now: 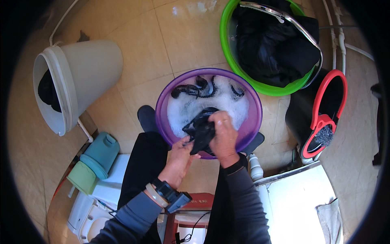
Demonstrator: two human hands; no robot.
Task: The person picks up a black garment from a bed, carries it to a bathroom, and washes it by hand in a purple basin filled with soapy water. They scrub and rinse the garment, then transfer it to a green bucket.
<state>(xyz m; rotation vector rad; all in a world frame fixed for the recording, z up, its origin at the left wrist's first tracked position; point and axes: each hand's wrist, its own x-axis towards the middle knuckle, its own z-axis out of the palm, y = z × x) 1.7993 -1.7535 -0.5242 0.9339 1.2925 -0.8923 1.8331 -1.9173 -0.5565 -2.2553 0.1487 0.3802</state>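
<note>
A purple plastic basin stands on the floor between my feet, holding white suds. Over its near side, both hands grip a wet black cloth, perhaps a garment. My left hand holds its lower left end, near the basin's rim. From the right, my right hand is closed around the bunched cloth, its knuckles upward. More dark fabric pokes through the foam at the basin's far side; how much lies under the suds is hidden.
A green basin with black clothes and a shower hose stands at the far right. Left is a tilted white bucket. A red-and-black mop bucket and a white cabinet are right; a toilet is lower left.
</note>
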